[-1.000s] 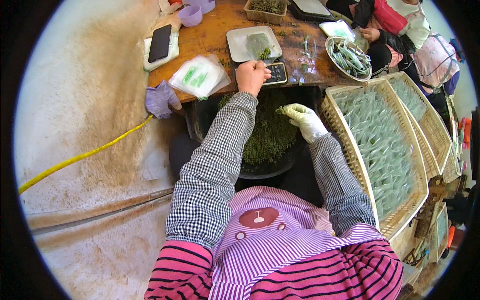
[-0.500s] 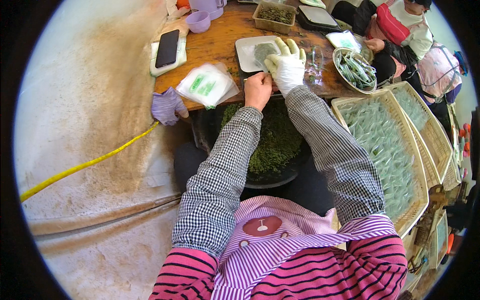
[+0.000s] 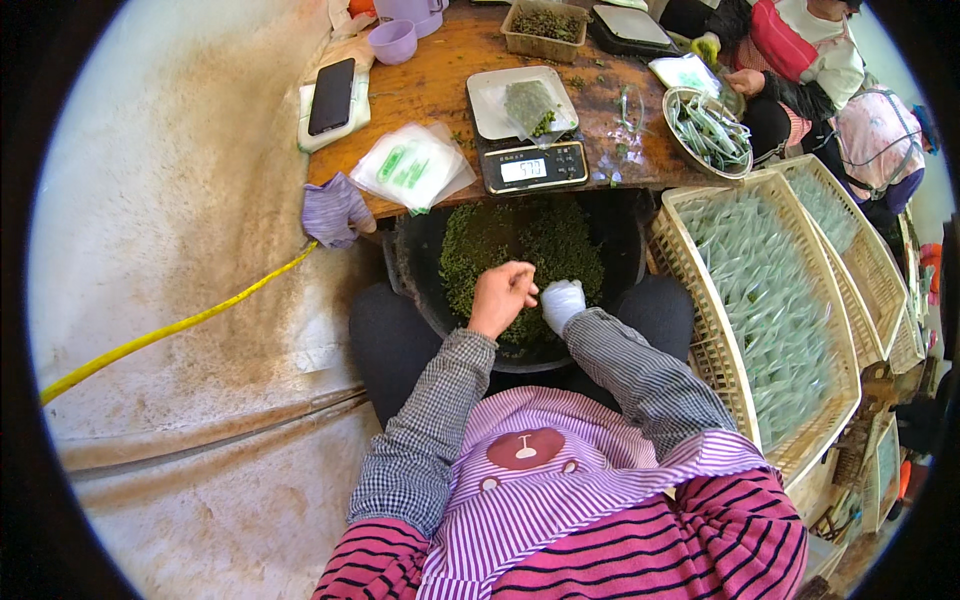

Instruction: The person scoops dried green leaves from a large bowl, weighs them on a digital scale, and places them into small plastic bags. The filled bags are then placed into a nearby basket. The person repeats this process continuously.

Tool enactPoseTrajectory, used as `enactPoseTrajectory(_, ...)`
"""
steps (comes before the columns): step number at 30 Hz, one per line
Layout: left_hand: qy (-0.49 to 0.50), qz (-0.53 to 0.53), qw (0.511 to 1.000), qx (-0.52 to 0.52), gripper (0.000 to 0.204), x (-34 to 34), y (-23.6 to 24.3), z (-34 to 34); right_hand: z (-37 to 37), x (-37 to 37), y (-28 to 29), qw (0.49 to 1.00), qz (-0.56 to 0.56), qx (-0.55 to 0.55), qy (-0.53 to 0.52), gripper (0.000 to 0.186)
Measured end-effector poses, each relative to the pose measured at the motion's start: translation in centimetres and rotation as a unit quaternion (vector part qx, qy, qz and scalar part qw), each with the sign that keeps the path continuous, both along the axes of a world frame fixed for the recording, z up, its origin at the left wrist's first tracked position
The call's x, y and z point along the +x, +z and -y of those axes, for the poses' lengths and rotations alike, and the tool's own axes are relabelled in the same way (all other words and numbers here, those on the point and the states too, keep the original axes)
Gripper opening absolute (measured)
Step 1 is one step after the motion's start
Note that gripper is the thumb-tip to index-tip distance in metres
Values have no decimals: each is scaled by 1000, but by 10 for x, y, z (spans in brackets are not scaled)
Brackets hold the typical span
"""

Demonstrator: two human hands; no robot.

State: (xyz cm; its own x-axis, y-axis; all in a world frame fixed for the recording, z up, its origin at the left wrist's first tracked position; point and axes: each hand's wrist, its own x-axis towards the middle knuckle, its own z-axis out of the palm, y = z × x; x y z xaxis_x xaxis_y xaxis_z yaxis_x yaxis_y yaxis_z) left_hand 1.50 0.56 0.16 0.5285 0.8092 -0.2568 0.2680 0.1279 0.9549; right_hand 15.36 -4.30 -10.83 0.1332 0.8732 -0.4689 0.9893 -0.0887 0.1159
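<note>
My bare left hand (image 3: 503,295) is over the black tub (image 3: 418,320) of small green plant bits (image 3: 470,240), its fingers curled; what they may hold is too small to make out. My white-gloved right hand (image 3: 563,303) is just right of it, low over the green bits, fingertips hidden. Above the tub, at the table's edge (image 3: 430,198), a digital scale (image 3: 560,170) carries a white tray (image 3: 489,112) with a clear bag of greens (image 3: 528,105). A stack of clear bags with green printing (image 3: 400,160) lies left of the scale.
A phone (image 3: 330,98), purple cup (image 3: 392,42), plastic box of greens (image 3: 543,28), second scale (image 3: 630,28) and steel bowl (image 3: 708,135) sit on the table. Baskets of filled bags (image 3: 755,310) stand right. A purple glove (image 3: 328,210) hangs left. A co-worker (image 3: 820,55) works at the upper right.
Both my hands have left the scale and come down into the tub. The bag on the tray and the scale's display are now uncovered. A co-worker's yellow-gloved hand has appeared at upper right.
</note>
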Motion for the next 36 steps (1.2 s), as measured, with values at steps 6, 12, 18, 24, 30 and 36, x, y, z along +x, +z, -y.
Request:
enactPoseTrajectory(6,0,-51,998,-35,24,-20,-18,21,-2,-1,29,999,35,-11,-19,22)
enactPoseTrajectory(12,38,-41,998,7,25,-23,-38,21,22,32,66,908,-315,209,-184,17)
enactPoseTrajectory(18,57,-4,998,10,45,-14,-7,13,23,41,115,586,-686,169,-397,16)
enactPoseTrajectory(24,-62,93,973,201,51,12,19,10,27,39,147,791,-502,263,-230,21)
enactPoseTrajectory(30,27,-4,999,19,24,7,8,16,30,52,125,723,-541,231,-362,28)
enactPoseTrajectory(36,62,43,989,-127,23,0,13,17,38,28,135,690,-610,296,-256,47)
